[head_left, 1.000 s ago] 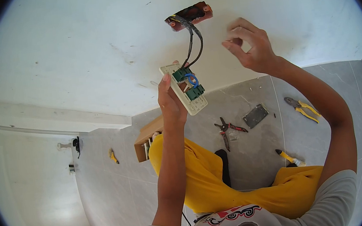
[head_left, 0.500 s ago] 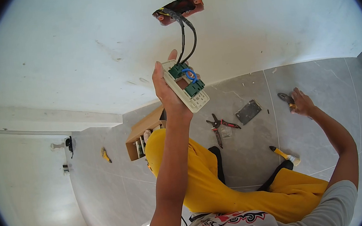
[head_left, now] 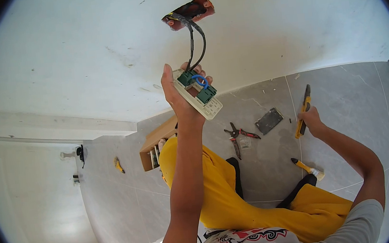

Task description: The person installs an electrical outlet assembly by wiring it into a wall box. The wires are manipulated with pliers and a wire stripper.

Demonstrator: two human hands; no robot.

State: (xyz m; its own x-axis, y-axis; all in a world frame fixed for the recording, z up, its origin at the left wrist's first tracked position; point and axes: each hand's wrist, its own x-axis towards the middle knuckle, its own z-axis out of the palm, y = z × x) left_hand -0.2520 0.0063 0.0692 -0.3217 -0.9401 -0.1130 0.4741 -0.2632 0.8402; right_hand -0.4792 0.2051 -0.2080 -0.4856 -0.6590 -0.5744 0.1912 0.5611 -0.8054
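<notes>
Our left hand [head_left: 179, 101] grips the switch [head_left: 198, 94] just below the wall box [head_left: 188, 12], so its wires [head_left: 197, 40] hang loose. Our right hand [head_left: 310, 119] holds pliers [head_left: 303, 111], far right of the box.

On the grey tiled floor [head_left: 274, 160] lie red-handled cutters [head_left: 237, 136], with a dark flat plate [head_left: 269, 121] just beside them to the right. A yellow-handled screwdriver [head_left: 307, 168] rests lower down, near the yellow trousers [head_left: 240, 197]. An open wooden box [head_left: 158, 144] stands against the white wall [head_left: 79, 62], and farther left lies a small yellow tool [head_left: 119, 165], perhaps another screwdriver.
</notes>
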